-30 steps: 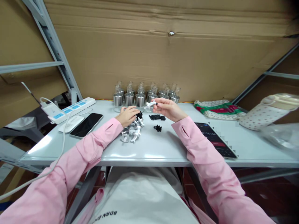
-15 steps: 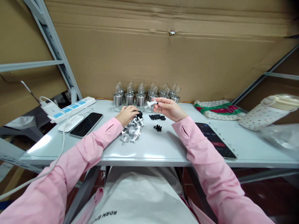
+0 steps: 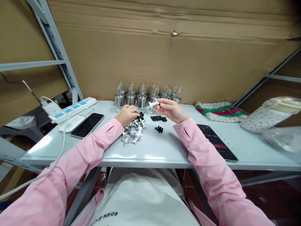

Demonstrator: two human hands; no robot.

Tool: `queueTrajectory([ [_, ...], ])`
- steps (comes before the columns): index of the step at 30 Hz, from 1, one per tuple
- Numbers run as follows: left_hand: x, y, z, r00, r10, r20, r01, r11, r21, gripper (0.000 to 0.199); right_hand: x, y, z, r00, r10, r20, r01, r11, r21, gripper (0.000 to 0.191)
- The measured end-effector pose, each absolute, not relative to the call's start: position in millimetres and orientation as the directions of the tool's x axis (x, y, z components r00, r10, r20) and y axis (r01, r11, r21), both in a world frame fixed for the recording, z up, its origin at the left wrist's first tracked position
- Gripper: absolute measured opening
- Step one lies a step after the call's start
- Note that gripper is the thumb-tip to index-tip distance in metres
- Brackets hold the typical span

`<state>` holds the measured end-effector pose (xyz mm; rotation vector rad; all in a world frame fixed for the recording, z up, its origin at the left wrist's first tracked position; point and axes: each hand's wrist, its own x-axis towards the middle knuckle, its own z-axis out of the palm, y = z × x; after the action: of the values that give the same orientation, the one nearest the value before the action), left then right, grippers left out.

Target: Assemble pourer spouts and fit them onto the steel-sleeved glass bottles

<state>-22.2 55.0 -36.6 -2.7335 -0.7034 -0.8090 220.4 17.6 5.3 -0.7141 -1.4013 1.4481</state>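
Observation:
My right hand (image 3: 172, 110) is raised over the table, pinching a white plastic spout piece (image 3: 152, 104) with a round collar and a black end at the fingertips. My left hand (image 3: 128, 115) rests low with curled fingers, their tips at a small heap of black plastic parts (image 3: 141, 116). Whether one of these is between the fingers is hidden. Just in front of it lies a pile of white spout pieces with clear discs (image 3: 133, 131). Right of the pile are flat black pieces (image 3: 158, 118) and a cluster of short black plugs (image 3: 159, 129).
Several glass bottles with silver bodies (image 3: 142, 101) stand in rows against the cardboard. To the left are a power strip (image 3: 70, 110), a white charger and a phone (image 3: 87, 125). A phone showing a timer (image 3: 216, 141), a patterned cloth (image 3: 219, 111) and a dotted bottle (image 3: 265, 114) are to the right.
My left fingers have drawn back slightly and curled in, uncovering more of the black heap. My right hand keeps hold of the spout piece almost unmoved.

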Motion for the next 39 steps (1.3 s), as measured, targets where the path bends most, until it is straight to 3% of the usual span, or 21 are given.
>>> queueTrajectory([
  [5,-20.3,44.8,-27.1,0.627,0.309,0.715,0.45,-0.893,-0.009,0.023,220.8,18.1,4.7,-0.379,0.9,0.216,-0.243,0.128,-0.962,0.027],
  [7,-17.5,37.3,-22.2,0.523,0.34,0.782,0.417,-0.902,0.113,0.019,220.4,17.7,4.9,-0.392,0.895,0.213,-0.252,0.118,-0.961,0.027],
  [9,-13.9,30.4,-17.8,0.36,0.472,0.804,0.361,-0.866,0.346,0.013,220.1,17.3,5.3,-0.404,0.891,0.208,-0.255,0.109,-0.961,0.026],
  [12,-8.3,23.8,-13.9,0.159,0.755,0.636,0.154,-0.656,0.739,0.01,219.9,16.8,5.6,-0.422,0.885,0.199,-0.244,0.101,-0.965,0.027],
  [15,-3.5,20.9,-12.8,0.119,0.921,0.37,-0.115,-0.358,0.927,0.018,219.8,15.7,5.4,-0.442,0.875,0.198,-0.237,0.099,-0.966,0.029],
  [19,0.7,16.9,-11.5,0.133,0.982,0.135,-0.33,-0.084,0.94,0.019,219.5,13.7,5.3,-0.47,0.858,0.208,-0.232,0.107,-0.967,0.029],
  [25,2.8,10.7,-8.7,0.138,0.99,0.024,-0.412,0.036,0.911,0.012,217.9,13.6,3.6,-0.518,0.83,0.205,-0.215,0.106,-0.971,0.032],
  [31,3.4,10.0,-11.9,0.265,0.962,0.071,-0.427,0.05,0.903,0.018,217.1,13.3,2.5,-0.533,0.82,0.207,-0.221,0.101,-0.97,0.03],
  [39,2.4,14.8,-21.1,0.397,0.9,0.181,-0.42,0.003,0.907,0.043,219.2,12.7,3.3,-0.554,0.812,0.184,-0.25,0.049,-0.967,0.029],
])
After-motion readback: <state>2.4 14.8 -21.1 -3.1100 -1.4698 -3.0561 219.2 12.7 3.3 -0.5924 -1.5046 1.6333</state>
